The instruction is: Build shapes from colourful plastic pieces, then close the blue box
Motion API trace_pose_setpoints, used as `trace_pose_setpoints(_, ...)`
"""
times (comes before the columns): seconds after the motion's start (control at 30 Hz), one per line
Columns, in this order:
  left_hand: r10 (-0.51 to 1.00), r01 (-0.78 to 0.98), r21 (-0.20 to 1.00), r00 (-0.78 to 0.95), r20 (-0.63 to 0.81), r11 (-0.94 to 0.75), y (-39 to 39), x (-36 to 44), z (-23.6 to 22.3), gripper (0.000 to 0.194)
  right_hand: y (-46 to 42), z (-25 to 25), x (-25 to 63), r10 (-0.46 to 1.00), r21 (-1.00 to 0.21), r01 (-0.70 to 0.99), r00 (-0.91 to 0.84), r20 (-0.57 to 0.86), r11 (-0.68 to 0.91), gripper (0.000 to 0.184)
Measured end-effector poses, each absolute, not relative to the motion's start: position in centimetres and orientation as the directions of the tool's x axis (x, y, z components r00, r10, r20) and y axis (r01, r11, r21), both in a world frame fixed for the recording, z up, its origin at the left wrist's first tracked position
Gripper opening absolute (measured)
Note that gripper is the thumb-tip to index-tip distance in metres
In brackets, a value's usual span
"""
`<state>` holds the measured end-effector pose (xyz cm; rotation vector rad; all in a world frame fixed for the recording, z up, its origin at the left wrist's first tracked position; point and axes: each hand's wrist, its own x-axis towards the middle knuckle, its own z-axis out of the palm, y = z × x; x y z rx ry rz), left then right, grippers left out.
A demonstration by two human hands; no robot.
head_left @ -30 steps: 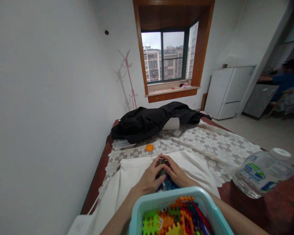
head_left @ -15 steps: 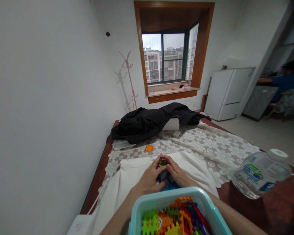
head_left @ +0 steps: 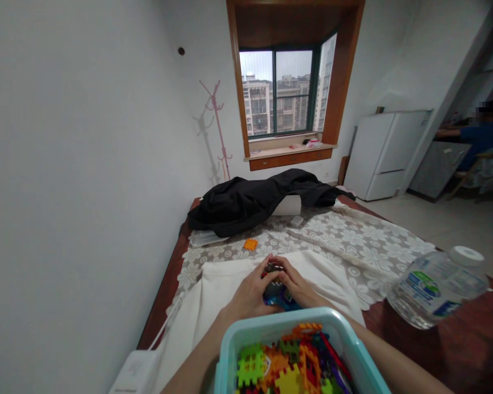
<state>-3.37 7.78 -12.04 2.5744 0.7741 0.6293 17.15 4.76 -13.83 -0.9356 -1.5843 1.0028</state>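
Over the white cloth point(head_left: 213, 284), just beyond the basket's far rim, my two hands meet around a dark and blue object point(head_left: 276, 294) with small coloured bits on it. My left hand point(head_left: 252, 290) curves round its left side, and my right hand point(head_left: 298, 285) wraps the right side. The fingertips of both hands touch or nearly touch at the top. Much of the object is hidden by the fingers, so its kind is unclear. Nearest me stands a light blue plastic basket point(head_left: 277, 320), holding several interlocking plastic pieces point(head_left: 290, 377) in green, orange, yellow, red and purple.
An orange plastic piece point(head_left: 250, 244) lies on the flowered tablecloth point(head_left: 332, 235). Black cloth point(head_left: 246, 202) is heaped behind it. A large clear bottle point(head_left: 435, 290) stands at the right, and a white box point(head_left: 135, 371) at the lower left. A person point(head_left: 482, 131) sits far right.
My hands stay around the object, with fingers shifted slightly; more of its dark and blue surface shows. The whole view has moved a little.
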Motion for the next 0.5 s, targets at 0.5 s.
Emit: trace_pose_setpoints(0.5, 0.537, 0.38, 0.447, 0.787, 0.305, -0.81, 7.97, -3.76, -11.85, 0.076, 4.67, -13.94, 17.29, 0.909, -0.925, 0.069, -0.227, 0.35, 0.374, 0.066)
